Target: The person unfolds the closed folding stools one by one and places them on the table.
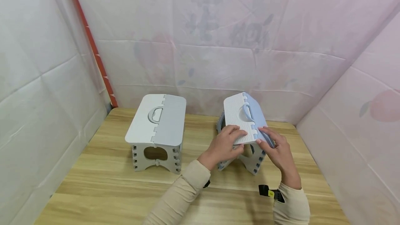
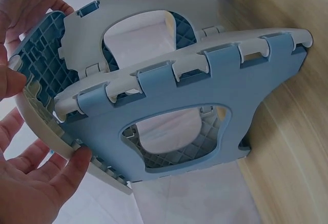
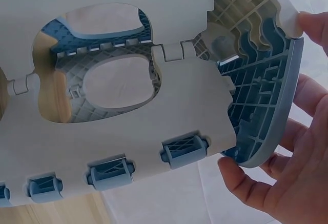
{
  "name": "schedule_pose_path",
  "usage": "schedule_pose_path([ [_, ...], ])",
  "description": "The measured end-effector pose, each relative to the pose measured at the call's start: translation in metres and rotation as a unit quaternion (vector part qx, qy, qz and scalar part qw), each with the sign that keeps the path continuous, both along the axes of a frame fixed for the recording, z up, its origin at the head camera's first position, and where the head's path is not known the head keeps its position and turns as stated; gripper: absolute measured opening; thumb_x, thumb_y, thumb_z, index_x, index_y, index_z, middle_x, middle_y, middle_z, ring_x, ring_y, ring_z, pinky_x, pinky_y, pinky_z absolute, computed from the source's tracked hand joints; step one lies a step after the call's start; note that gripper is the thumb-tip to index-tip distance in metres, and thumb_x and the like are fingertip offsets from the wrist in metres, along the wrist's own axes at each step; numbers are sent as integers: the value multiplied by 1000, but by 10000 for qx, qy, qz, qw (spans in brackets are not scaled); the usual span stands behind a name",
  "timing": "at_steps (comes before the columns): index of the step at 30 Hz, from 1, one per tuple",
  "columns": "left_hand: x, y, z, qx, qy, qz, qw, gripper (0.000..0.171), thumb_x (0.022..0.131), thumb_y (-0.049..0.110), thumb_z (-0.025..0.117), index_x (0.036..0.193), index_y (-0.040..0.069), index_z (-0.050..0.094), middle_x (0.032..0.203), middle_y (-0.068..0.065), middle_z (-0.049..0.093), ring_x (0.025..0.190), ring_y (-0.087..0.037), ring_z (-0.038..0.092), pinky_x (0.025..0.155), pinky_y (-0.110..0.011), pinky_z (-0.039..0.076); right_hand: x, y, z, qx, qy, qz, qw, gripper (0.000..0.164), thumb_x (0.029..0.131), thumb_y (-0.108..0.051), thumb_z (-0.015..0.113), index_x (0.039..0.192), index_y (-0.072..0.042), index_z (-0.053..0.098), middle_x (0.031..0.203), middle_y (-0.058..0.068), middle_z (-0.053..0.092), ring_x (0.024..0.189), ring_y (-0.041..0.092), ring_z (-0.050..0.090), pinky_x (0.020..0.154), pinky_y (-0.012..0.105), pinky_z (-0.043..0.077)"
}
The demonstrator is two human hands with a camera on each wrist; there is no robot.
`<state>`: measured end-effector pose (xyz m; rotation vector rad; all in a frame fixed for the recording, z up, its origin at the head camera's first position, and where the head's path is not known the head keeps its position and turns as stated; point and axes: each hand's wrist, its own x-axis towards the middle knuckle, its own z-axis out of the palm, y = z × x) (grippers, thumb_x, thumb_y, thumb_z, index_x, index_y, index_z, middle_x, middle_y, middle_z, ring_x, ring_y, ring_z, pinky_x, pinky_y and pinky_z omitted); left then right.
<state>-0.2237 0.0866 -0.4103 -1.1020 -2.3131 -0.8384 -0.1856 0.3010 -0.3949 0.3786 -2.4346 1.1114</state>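
A blue-and-white folding step stool [image 1: 232, 114] stands on the right part of the table, its top bent into a ridge along the middle seam. My left hand [image 1: 223, 145] holds the near end of the white half, fingers on top and thumb at the edge. On the blue half, my right hand [image 1: 279, 148] grips the near corner. Its fingers curl round the ribbed blue edge [image 3: 284, 106] in the right wrist view. A blue side leg panel [image 2: 184, 90], bent at its hinge line, shows in the left wrist view. The blue carry handle [image 1: 248, 113] sticks up at the seam.
A second folding stool [image 1: 171, 121], white and grey, stands unfolded with a flat top to the left. Both stools are on a wood-grain table [image 1: 103, 183]. Printed pale sheeting [image 1: 218, 68] hangs behind and at both sides. A black strap [image 1: 265, 191] dangles by the right wrist.
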Motion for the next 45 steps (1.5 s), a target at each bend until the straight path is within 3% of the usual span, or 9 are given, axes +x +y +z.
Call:
schedule_pose_path([
  [6, -1, -1, 4, -203, 83, 34, 9998, 34, 83, 23, 63, 116, 16, 63, 120, -7, 52, 111, -19, 48, 86, -24, 44, -3, 1, -1, 115, 274, 64, 9995, 37, 78, -3, 67, 114, 0, 63, 122, 28, 52, 111, 44, 43, 80, 55, 32],
  [11, -1, -1, 5, -296, 153, 72, 9994, 34, 82, 24, 63, 115, 18, 63, 118, -6, 52, 108, -20, 49, 84, -25, 45, -2, 1, 1, 313, 181, 1, 9993, 35, 77, -6, 67, 112, -2, 63, 121, 27, 51, 111, 45, 40, 83, 59, 25],
  [19, -2, 0, 5, -339, 307, 138, 9989, 33, 79, 23, 64, 112, 19, 64, 115, -5, 53, 105, -19, 50, 82, -24, 45, 0, 1, 5, 590, -50, -52, 9982, 37, 79, -12, 67, 114, -6, 61, 125, 28, 46, 110, 46, 37, 78, 56, 26],
  [29, -2, 3, 5, -445, 625, 374, 9963, 33, 77, 26, 65, 109, 20, 65, 109, -4, 54, 99, -17, 52, 69, -24, 48, -2, 3, -1, 543, 167, 9, 9984, 37, 77, -9, 67, 113, -3, 62, 122, 24, 47, 108, 42, 36, 77, 52, 21],
  [36, 0, 5, 5, -831, 686, 622, 9922, 34, 77, 29, 64, 111, 22, 65, 113, -3, 55, 102, -17, 52, 68, -26, 48, -1, 3, -2, 692, 26, -56, 9976, 37, 78, -13, 69, 112, -3, 62, 124, 25, 44, 110, 46, 31, 77, 54, 23],
  [45, 1, 7, 7, -1223, 703, 861, 9863, 34, 78, 33, 62, 111, 26, 65, 114, -1, 54, 104, -16, 49, 65, -25, 46, -1, 0, -1, 877, 168, -55, 9960, 36, 74, -15, 73, 107, -4, 66, 120, 25, 46, 110, 45, 34, 80, 57, 21],
])
